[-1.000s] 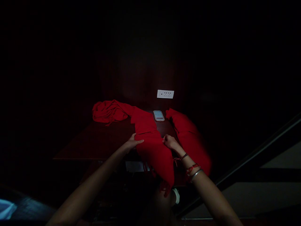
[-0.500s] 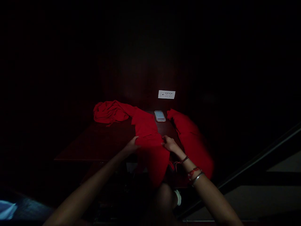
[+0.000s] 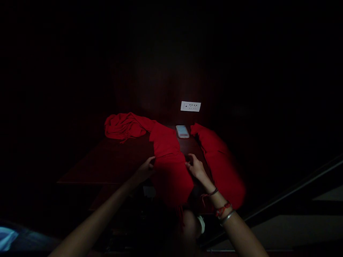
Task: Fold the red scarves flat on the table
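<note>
Red cloth [image 3: 167, 157]: saturated plain red, no print visible; runs from centre-left of the frame to lower centre. Second red cloth piece [image 3: 221, 162], right of centre: same plain red, blurred. Bench [image 3: 112, 164]: very dark reddish-brown, unpatterned. Phone [image 3: 182, 131], centre: pale screen, white-blue. Socket plate [image 3: 190, 106] above it: white with small dark holes. Wrist bands [image 3: 223, 210], lower right: one dark, one red, one silver. Surroundings near black; pale blue patch [image 3: 6, 239] at lower left.

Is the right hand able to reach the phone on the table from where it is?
Probably yes. The right hand grips the red cloth's edge, and the phone lies just beyond it on the dark table, with bare tabletop between them. It would need to let go of the cloth first.
</note>
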`<act>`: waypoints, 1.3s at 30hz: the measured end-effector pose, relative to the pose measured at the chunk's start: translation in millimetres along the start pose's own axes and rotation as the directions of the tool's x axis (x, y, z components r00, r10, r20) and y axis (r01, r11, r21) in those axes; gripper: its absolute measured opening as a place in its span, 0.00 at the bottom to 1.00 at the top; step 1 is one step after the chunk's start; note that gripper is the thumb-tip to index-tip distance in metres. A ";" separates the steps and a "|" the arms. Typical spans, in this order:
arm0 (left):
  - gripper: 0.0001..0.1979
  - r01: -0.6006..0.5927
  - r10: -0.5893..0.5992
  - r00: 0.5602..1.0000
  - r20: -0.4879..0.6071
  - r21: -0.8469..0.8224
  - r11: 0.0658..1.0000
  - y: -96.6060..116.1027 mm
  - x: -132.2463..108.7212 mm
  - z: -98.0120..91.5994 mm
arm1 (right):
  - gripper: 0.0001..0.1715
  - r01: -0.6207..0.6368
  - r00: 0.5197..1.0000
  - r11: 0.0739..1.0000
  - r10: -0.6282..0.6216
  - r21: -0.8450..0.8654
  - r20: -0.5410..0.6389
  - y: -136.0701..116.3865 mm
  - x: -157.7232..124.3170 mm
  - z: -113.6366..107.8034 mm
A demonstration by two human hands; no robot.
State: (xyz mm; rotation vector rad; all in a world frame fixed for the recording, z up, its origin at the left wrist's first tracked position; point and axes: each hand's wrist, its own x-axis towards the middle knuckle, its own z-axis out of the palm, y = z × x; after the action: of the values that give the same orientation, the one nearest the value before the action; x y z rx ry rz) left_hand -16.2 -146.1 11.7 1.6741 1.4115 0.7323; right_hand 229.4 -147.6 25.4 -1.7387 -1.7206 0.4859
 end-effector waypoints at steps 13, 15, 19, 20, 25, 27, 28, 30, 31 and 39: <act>0.23 0.213 -0.077 0.966 -0.246 0.591 0.778 21.7 45.6 4.2 | 0.15 -0.120 0.993 0.993 0.120 0.014 0.008 -3.3 60.5 22.5; 0.23 0.170 0.009 0.965 -0.261 0.654 0.737 20.5 44.4 9.0 | 0.13 -0.091 0.996 0.996 0.091 0.008 0.017 -5.8 61.7 22.4; 0.19 0.044 0.274 0.922 -0.275 0.775 0.630 22.6 46.2 14.4 | 0.16 0.021 1.000 1.000 -0.021 -0.002 0.023 -14.7 67.7 26.4; 0.17 0.019 0.304 0.919 -0.250 0.799 0.601 22.9 48.3 13.6 | 0.16 0.040 0.999 0.999 -0.040 -0.014 0.019 -15.5 69.7 28.2; 0.13 -0.081 0.310 0.946 -0.093 0.860 0.504 15.9 58.2 4.0 | 0.17 0.105 0.994 0.982 -0.106 -0.156 -0.002 -7.9 75.0 35.9; 0.13 -0.140 0.359 0.932 -0.048 0.867 0.479 10.7 58.3 2.2 | 0.18 0.143 0.990 0.967 -0.135 -0.209 0.048 -5.9 74.1 34.4; 0.13 -0.183 0.396 0.918 -0.019 0.865 0.467 8.2 57.7 1.8 | 0.18 0.159 0.987 0.963 -0.148 -0.217 0.067 -6.5 73.0 32.2; 0.13 -0.271 0.473 0.880 0.029 0.850 0.452 4.3 56.1 1.9 | 0.18 0.223 0.975 0.949 -0.213 -0.225 0.068 -10.7 69.1 25.1; 0.12 -0.306 0.509 0.860 0.042 0.840 0.448 3.0 55.7 2.1 | 0.18 0.283 0.959 0.928 -0.272 -0.241 0.075 -13.9 66.3 21.0; 0.09 -0.420 0.702 0.712 -0.033 0.781 0.463 11.6 63.1 6.2 | 0.13 0.433 0.891 0.668 -0.418 -0.606 0.176 -37.5 45.7 20.8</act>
State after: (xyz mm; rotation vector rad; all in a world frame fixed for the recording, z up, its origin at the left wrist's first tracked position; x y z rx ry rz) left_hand 7.8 -86.4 14.3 2.8984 1.4725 0.9388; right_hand 191.2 -101.1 43.0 -1.6375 -2.4059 -0.3448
